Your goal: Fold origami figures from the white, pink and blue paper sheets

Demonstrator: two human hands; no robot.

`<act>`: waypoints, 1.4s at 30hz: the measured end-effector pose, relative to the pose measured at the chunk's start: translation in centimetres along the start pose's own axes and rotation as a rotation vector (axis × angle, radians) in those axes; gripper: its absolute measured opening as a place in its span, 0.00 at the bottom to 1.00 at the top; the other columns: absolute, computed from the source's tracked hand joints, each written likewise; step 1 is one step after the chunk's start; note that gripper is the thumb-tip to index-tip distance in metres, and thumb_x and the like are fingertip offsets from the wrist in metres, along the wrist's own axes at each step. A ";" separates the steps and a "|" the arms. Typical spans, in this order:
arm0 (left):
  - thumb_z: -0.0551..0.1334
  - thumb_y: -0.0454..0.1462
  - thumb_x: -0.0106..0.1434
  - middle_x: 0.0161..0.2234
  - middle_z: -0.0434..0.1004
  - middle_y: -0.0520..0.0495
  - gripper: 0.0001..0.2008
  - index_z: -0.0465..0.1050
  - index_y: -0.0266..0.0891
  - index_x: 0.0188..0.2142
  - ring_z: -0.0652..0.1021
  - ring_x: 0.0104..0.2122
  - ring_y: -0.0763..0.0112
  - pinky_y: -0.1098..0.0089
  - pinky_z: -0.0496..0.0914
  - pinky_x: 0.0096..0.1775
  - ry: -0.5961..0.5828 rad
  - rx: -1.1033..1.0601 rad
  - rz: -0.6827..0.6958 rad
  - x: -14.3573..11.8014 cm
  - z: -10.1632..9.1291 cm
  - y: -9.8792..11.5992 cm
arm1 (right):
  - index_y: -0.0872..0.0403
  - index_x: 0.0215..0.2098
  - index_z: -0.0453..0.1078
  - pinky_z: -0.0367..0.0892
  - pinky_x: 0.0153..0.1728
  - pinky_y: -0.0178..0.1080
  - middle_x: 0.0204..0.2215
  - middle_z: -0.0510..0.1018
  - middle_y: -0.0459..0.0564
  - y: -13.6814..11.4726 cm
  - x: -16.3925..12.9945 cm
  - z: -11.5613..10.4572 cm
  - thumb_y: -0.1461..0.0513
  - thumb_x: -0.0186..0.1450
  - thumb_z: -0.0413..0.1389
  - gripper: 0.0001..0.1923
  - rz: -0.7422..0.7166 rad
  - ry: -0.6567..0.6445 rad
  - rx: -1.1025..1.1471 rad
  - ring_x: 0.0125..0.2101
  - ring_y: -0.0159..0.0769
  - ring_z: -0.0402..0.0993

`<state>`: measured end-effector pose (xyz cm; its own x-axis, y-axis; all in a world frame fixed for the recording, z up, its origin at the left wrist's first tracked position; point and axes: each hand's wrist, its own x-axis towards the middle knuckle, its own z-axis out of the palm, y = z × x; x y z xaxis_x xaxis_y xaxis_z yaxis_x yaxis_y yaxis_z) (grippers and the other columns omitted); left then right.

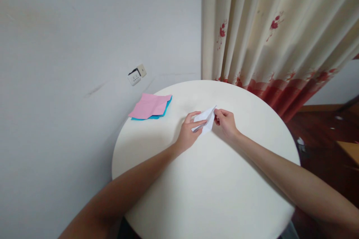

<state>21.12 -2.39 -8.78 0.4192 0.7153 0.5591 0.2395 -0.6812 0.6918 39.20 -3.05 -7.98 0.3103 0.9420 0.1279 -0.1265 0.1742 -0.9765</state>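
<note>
I have a folded white paper (204, 120) between my two hands, out near the middle of the round white desk (213, 186). My left hand (188, 131) lies over its lower left part, fingers spread flat on the sheet and pressing it down onto the desk. My right hand (226, 121) pinches the paper's right edge near the pointed tip, thumb and fingers closed on it. The paper is a narrow, pointed shape, and its long axis runs on a slant, from the near left under my left hand up to the far right, where the tip rises just beside my right fingers. Both hands touch it, so neither has to reach; the left covers more of it, the right sits closest to the point. Well apart to the far left, near the desk's rim by the wall, lies a pink sheet (148, 106) on top of a blue sheet (165, 111), both untouched.
</note>
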 end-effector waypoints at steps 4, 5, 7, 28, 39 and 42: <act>0.61 0.24 0.57 0.59 0.62 0.46 0.24 0.78 0.50 0.47 0.66 0.59 0.59 0.53 0.62 0.60 -0.006 0.024 0.004 -0.1 -0.1 -0.2 | 0.53 0.19 0.65 0.52 0.19 0.35 0.16 0.65 0.44 0.0 0.0 -0.1 0.45 0.60 0.57 0.23 -0.004 -0.010 0.034 0.18 0.30 0.58; 0.60 0.23 0.56 0.59 0.62 0.46 0.24 0.78 0.50 0.47 0.66 0.59 0.59 0.52 0.62 0.60 -0.006 0.027 0.006 -0.1 -0.1 -0.3 | 0.53 0.20 0.65 0.52 0.19 0.36 0.16 0.66 0.44 0.0 0.1 -0.2 0.44 0.61 0.55 0.24 -0.002 -0.012 0.036 0.18 0.30 0.59; 0.60 0.23 0.56 0.59 0.61 0.46 0.24 0.78 0.50 0.47 0.65 0.60 0.58 0.52 0.62 0.60 -0.008 0.028 0.012 -0.1 -0.1 -0.4 | 0.53 0.20 0.66 0.54 0.20 0.36 0.17 0.67 0.46 -0.1 0.1 -0.3 0.42 0.61 0.54 0.25 -0.015 -0.026 0.001 0.19 0.31 0.61; 0.72 0.43 0.54 0.40 0.80 0.35 0.21 0.78 0.32 0.43 0.81 0.37 0.59 0.55 0.72 0.48 -0.352 -0.786 -0.774 0.2 -1.0 0.0 | 0.56 0.21 0.70 0.53 0.21 0.35 0.16 0.66 0.42 -0.1 0.2 -0.3 0.49 0.59 0.59 0.19 -0.109 -0.038 -0.101 0.19 0.29 0.57; 0.73 0.42 0.51 0.35 0.82 0.39 0.20 0.79 0.32 0.39 0.80 0.31 0.63 0.66 0.73 0.36 -0.072 -0.636 -0.750 0.4 -0.1 -0.5 | 0.54 0.17 0.64 0.52 0.21 0.34 0.15 0.69 0.43 1.4 -0.8 0.7 0.47 0.52 0.63 0.22 0.042 -0.329 -0.185 0.18 0.28 0.58; 0.73 0.44 0.51 0.37 0.82 0.38 0.21 0.79 0.32 0.41 0.81 0.32 0.63 0.65 0.74 0.38 -0.109 -0.648 -0.759 0.5 -0.2 -0.3 | 0.54 0.18 0.64 0.51 0.21 0.34 0.15 0.68 0.43 1.5 -0.7 0.6 0.48 0.54 0.62 0.21 0.012 -0.258 -0.177 0.18 0.28 0.58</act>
<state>21.06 -1.83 -8.65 0.4393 0.8848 -0.1554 -0.0324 0.1884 0.9816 38.20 -3.31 -9.39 0.0578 0.9894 0.1333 0.0447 0.1308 -0.9904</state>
